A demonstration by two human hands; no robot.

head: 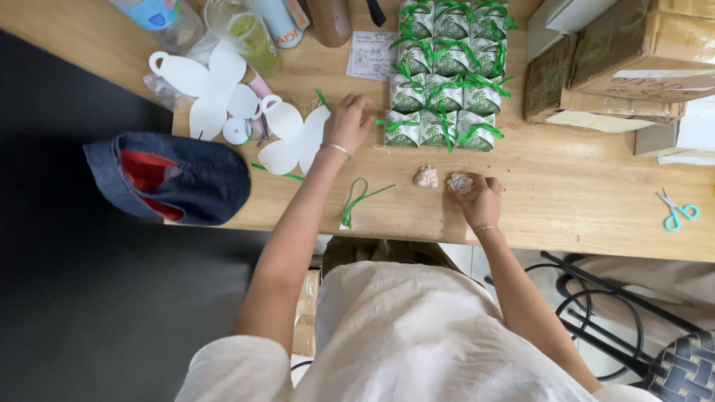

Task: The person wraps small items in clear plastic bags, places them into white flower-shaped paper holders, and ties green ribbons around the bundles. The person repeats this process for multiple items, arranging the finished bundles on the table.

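Right hand [480, 199] near table edge [521, 249], gripping white flower [459, 183]

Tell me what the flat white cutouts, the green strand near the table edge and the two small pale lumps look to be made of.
White cutouts: thin card or paper, matte, lying flat with clean die-cut edges. Green strand: likely ribbon or cord, narrow and limp, curling in a loop. Pale lumps: unclear; bumpy pinkish-white surfaces, one under the right hand.

A craft worktable [566, 201] — rows of ribboned gift boxes [445, 74], paper cutouts [216, 89], scissors [676, 211], cardboard cartons [618, 67].
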